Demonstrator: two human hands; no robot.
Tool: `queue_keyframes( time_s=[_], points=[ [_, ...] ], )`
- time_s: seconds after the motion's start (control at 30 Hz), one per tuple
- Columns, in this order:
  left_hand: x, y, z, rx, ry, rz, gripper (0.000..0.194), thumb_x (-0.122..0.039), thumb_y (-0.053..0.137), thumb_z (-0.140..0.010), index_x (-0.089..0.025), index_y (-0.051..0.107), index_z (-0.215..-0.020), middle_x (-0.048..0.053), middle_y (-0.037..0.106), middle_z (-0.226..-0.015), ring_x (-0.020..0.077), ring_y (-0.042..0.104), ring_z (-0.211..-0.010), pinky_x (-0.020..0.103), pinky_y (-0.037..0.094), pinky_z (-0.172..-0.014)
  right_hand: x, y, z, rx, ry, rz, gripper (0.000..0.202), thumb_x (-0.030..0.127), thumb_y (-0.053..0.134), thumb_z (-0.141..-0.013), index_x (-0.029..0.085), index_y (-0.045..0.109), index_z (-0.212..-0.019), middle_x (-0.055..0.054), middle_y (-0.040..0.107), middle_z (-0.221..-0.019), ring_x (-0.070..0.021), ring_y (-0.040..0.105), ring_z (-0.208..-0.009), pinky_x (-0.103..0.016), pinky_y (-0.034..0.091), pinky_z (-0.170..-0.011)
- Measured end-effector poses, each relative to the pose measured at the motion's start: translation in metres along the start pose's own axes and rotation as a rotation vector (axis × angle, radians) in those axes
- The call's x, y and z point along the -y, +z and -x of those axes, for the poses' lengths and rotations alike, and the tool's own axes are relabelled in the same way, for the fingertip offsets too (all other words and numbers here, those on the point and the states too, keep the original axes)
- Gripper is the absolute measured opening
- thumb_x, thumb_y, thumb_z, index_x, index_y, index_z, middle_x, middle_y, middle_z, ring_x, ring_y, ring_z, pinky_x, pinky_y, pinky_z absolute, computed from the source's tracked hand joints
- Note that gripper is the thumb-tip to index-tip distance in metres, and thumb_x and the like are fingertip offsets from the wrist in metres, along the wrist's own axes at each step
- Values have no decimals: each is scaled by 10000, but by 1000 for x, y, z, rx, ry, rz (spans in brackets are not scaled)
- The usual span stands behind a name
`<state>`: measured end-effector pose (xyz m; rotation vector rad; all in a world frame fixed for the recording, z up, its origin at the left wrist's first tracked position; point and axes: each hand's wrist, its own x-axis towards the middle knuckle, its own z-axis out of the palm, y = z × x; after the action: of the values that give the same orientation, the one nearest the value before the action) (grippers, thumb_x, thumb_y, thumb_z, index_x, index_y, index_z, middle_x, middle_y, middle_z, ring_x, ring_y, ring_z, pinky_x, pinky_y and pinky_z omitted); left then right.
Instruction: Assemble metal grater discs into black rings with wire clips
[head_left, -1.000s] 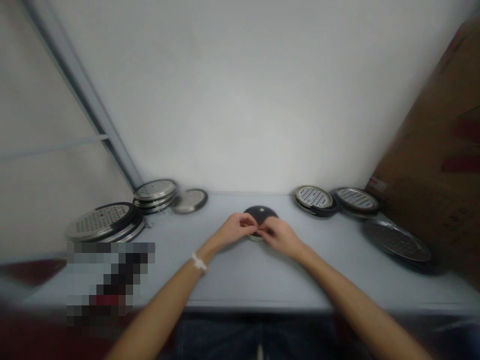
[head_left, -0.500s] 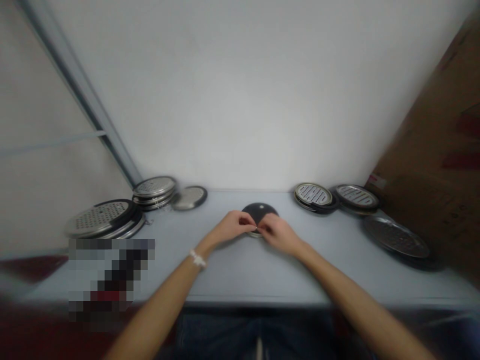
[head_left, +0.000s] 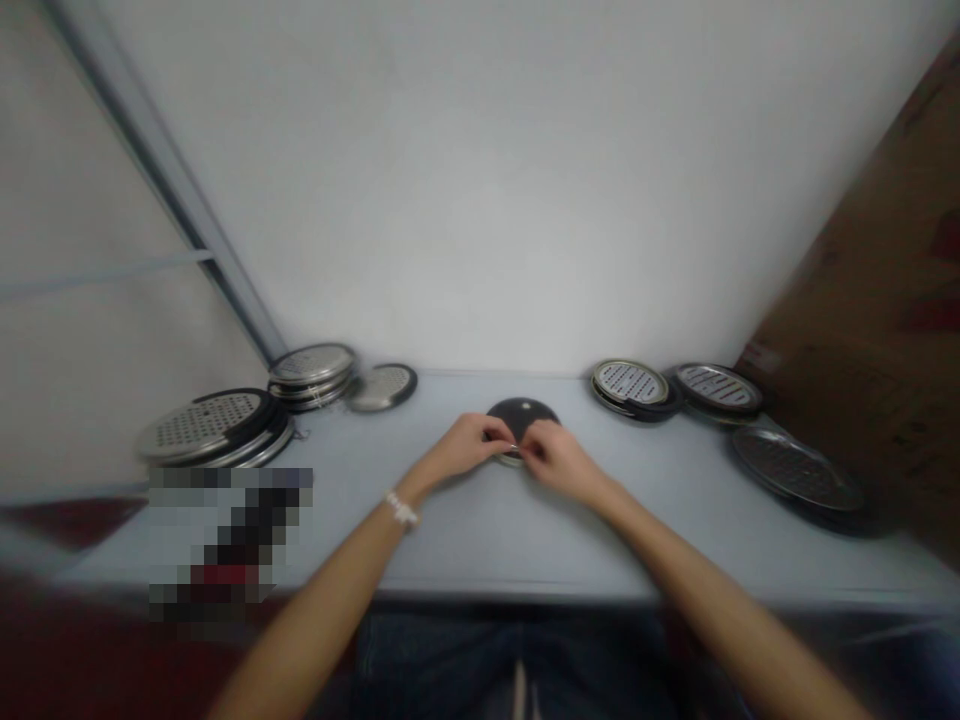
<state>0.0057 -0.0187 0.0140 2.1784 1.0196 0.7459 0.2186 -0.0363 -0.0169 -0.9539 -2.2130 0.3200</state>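
Observation:
A round dark disc (head_left: 517,410) with a pale metal rim at its front lies on the table in the middle of the head view. My left hand (head_left: 471,444) is at its left front edge, thumb and fingers pinched together. From the right, my right hand (head_left: 553,456) meets it in a similar pinch, the fingertips of both almost touching over the front of the disc. Something small and light-coloured shows between the fingertips, too small to make out. A white bracelet (head_left: 402,511) is on my left wrist.
Round perforated metal plates with dark rims lie in stacks (head_left: 202,425) (head_left: 313,372) and singly (head_left: 382,387) at the left. More such plates (head_left: 631,385) (head_left: 718,390) (head_left: 799,470) lie at the right on the grey table (head_left: 510,550). Brown cardboard (head_left: 870,300) stands at the right.
The whole view has shifted slightly. Both hands keep their pinch at the front of the disc, their fingertips moved only a little.

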Motion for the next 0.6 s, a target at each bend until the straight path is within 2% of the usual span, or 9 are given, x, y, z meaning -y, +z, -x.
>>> queue_keyframes(
  time_s=[0.3, 0.6],
  points=[
    [8, 10, -4, -66, 50, 4, 124, -242, 685, -846, -163, 770, -892, 51, 773, -889, 176, 682, -829, 276, 493, -797, -14, 2, -3, 11, 43, 27, 136, 76, 571, -848, 193, 557, -780, -36, 611, -809, -195, 538, -819, -307, 357, -756],
    [6, 15, -4, -86, 102, -11, 98, -195, 671, -856, -178, 763, -885, 28, 774, -904, 161, 685, -849, 262, 478, -819, -21, -10, -2, 11, -21, -64, 154, 49, 586, -808, 195, 561, -763, -22, 606, -772, -185, 539, -776, -302, 373, -734]
  ],
)
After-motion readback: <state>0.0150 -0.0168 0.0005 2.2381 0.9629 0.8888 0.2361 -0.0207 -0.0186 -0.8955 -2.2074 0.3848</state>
